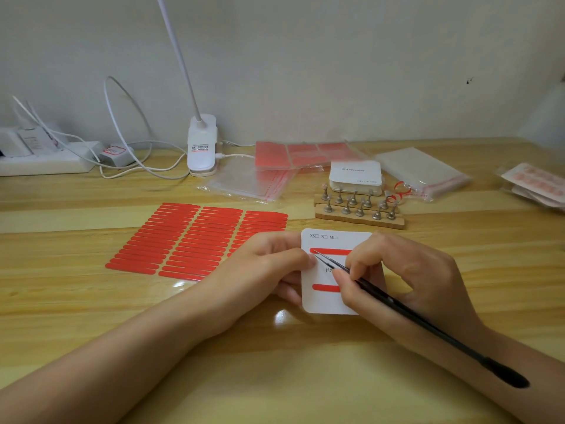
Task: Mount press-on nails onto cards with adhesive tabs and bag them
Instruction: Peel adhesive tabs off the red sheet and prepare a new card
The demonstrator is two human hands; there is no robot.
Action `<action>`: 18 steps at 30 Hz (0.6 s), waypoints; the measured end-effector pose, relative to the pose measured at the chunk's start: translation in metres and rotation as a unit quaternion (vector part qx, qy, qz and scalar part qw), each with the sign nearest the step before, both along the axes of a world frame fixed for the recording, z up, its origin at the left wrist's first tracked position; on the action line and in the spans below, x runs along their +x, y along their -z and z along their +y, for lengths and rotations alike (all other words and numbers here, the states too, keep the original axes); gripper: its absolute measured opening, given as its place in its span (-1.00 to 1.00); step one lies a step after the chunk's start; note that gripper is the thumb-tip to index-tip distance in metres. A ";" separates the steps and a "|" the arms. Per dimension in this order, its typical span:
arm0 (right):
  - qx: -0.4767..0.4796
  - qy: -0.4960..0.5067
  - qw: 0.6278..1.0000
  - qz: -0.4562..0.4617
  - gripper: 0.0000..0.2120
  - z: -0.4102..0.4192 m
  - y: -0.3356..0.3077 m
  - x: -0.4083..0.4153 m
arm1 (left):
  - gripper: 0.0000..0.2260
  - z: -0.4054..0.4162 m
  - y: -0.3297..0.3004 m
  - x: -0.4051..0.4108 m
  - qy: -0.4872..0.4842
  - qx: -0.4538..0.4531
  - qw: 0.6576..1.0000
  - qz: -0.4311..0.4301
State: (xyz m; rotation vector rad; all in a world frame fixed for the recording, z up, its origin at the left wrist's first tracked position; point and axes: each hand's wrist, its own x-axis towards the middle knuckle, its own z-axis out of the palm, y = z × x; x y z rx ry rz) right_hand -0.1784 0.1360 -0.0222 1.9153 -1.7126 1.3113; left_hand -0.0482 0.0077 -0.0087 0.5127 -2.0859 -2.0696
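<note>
A white card (318,301) lies in front of me with two red adhesive strips on it, an upper strip (330,251) and a lower strip (325,287). My left hand (269,267) grips the card's left edge, thumb on top. My right hand (397,273) pinches black tweezers (394,304), whose tips touch the left end of the upper strip. A sheet of red adhesive strips (189,240) lies to the left. Press-on nails on metal stands sit in two wooden holders (357,206) behind the card.
A stack of white cards (356,177), clear bags (247,182), a bag pack (425,172) and red tab sheets (299,154) lie at the back. A clip lamp (201,145), cables and a power strip (46,160) stand at the back left. Finished packs (538,182) lie far right.
</note>
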 end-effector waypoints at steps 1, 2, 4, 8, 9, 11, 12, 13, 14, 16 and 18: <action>-0.002 0.002 1.000 0.002 -0.85 0.000 0.000 0.000 | -0.76 0.000 0.000 0.000 0.001 -0.001 1.000 0.001; -0.004 0.005 1.000 0.007 -0.85 0.000 0.001 0.000 | -0.76 0.001 0.000 0.000 0.001 -0.002 1.000 0.002; -0.010 0.011 1.000 0.016 -0.86 -0.001 0.001 0.000 | -0.76 0.001 -0.001 0.001 0.002 -0.006 1.000 0.003; -0.011 0.010 1.000 0.015 -0.87 -0.002 0.002 0.000 | -0.73 0.003 -0.003 0.001 -0.003 -0.017 1.000 -0.003; -0.012 0.010 1.000 0.014 -0.87 -0.002 0.002 0.000 | -0.72 0.003 -0.004 0.001 -0.004 -0.019 1.000 -0.005; -0.015 0.008 1.000 0.010 -0.85 -0.002 0.002 0.001 | -0.73 0.003 -0.004 0.001 -0.005 -0.020 1.000 -0.007; -0.016 0.005 1.000 0.007 -0.85 -0.002 0.002 0.001 | -0.73 0.003 -0.004 0.001 -0.006 -0.021 1.000 -0.007; -0.015 0.004 1.000 0.002 -0.85 -0.002 0.001 0.001 | -0.74 0.003 -0.004 0.001 -0.007 -0.021 1.000 -0.008; -0.012 0.004 1.000 -0.004 -0.85 -0.002 0.001 0.002 | -0.74 0.003 -0.004 0.001 -0.007 -0.022 1.000 -0.009; -0.003 0.009 1.000 -0.026 -0.86 -0.001 0.001 0.002 | -0.73 0.003 -0.004 0.001 -0.004 -0.024 1.000 -0.010; 0.010 0.004 0.998 -0.068 -0.87 0.000 0.002 0.003 | -0.73 0.004 -0.005 0.001 -0.004 -0.024 1.000 -0.010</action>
